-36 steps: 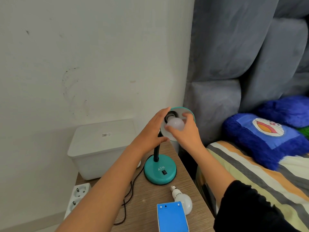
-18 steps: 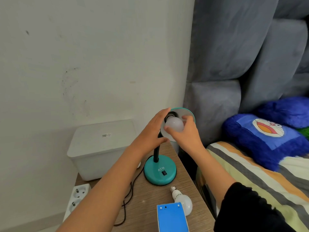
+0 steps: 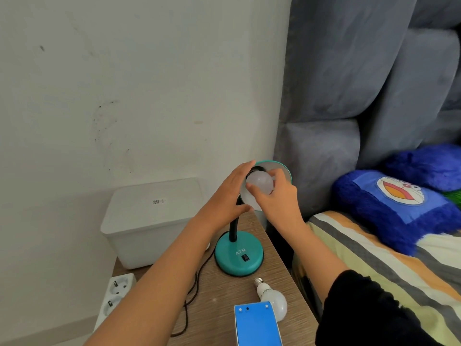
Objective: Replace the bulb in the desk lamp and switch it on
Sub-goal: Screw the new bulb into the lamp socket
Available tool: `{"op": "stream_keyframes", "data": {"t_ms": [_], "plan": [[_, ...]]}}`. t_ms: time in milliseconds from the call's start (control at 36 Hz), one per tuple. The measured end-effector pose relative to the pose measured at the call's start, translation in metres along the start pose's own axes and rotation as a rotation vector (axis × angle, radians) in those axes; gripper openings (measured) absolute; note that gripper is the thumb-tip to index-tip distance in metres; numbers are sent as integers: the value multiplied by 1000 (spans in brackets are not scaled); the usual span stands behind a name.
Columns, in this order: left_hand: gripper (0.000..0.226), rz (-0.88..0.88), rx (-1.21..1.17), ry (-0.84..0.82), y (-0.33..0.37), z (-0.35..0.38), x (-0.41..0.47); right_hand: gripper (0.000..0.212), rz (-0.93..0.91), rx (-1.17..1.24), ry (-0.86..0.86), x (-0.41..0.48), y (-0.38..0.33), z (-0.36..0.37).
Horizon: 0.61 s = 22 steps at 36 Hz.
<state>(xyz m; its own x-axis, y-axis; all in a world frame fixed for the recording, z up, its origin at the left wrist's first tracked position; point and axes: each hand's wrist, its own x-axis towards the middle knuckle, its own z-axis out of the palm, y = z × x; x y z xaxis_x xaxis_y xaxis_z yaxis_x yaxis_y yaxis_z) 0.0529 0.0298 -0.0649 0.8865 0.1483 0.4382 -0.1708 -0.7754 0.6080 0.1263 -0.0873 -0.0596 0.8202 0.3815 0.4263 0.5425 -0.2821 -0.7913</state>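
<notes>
A teal desk lamp stands on the wooden bedside table, its round base (image 3: 239,255) carrying a black rocker switch (image 3: 246,257). The lamp shade (image 3: 283,171) tilts toward me. A white bulb (image 3: 259,182) sits in the shade's socket, unlit. My right hand (image 3: 277,198) grips that bulb with its fingertips. My left hand (image 3: 224,196) wraps the back and left edge of the shade. A second white bulb (image 3: 273,299) lies on its side on the table, in front of the base.
A blue box (image 3: 257,325) lies at the table's (image 3: 219,303) near edge beside the loose bulb. A white lidded bin (image 3: 152,221) stands at the back left, a white socket strip (image 3: 114,295) below it, a dark cord (image 3: 192,295) trailing. The bed with blue pillows (image 3: 389,208) is right.
My right hand's fingers have shifted around the bulb in the socket, the thumb now lower left on it. The left hand stays on the shade.
</notes>
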Motion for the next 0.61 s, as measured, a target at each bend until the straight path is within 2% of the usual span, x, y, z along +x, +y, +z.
{"op": "stream_keyframes", "data": {"t_ms": [139,250,333,417,500,611], "plan": [[100,17,12,3,-1,2,1,54,168,161,40,-1,-4,3],[101,28,41,6,-3,0,1,58,245,254,-21,0,-2,0],[100,13,29,0,-2,-1,-1,62,156,126,-88,2,1,-5],[99,2,17,-2,0,0,-2,68,-23,-70,-92,0,5,-9],[98,-10,6,-4,2,-1,-2,64,-175,-213,-84,-1,7,-13],[98,-11,9,-7,3,-1,-2,61,-190,-240,-50,-4,9,-12]]}}
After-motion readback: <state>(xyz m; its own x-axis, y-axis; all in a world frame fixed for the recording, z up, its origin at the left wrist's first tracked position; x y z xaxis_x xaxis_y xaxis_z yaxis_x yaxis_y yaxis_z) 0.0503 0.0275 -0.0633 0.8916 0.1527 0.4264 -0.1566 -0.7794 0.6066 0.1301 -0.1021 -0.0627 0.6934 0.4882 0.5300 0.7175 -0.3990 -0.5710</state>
